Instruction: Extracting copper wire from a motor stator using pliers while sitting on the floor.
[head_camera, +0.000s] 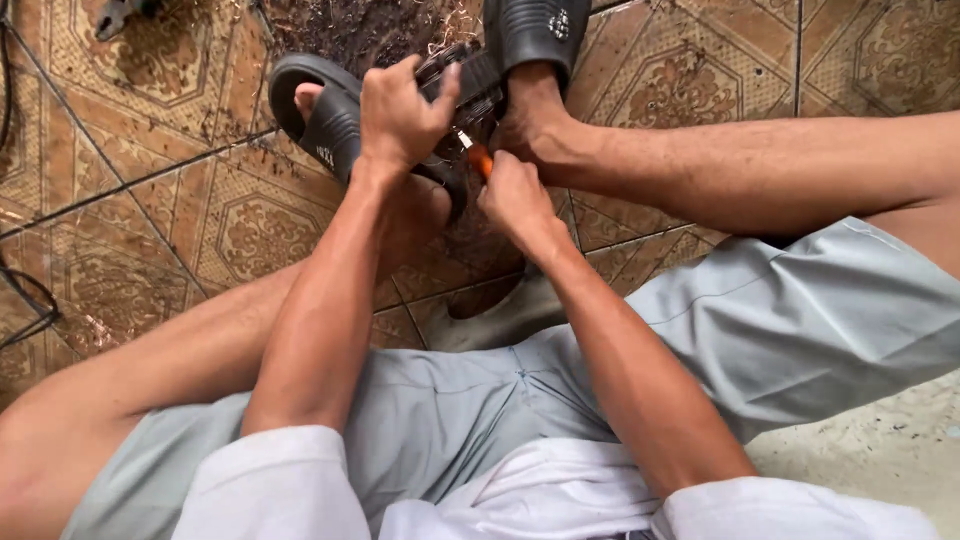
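I sit with my legs spread on a patterned tile floor. My left hand (400, 108) grips a dark, blocky metal part (470, 85) held between my two feet. My right hand (515, 195) is closed around a tool with an orange handle (479, 158), whose metal tip touches the dark part. Most of that tool is hidden inside my fist. Black slide sandals are on my left foot (320, 110) and right foot (535, 35), which press against the part from both sides.
Dark debris and shavings (350, 30) lie on the tiles beyond my feet. A metal tool (115, 15) lies at the top left, and black cables (25, 300) run along the left edge. Bare concrete (880, 450) shows at the lower right.
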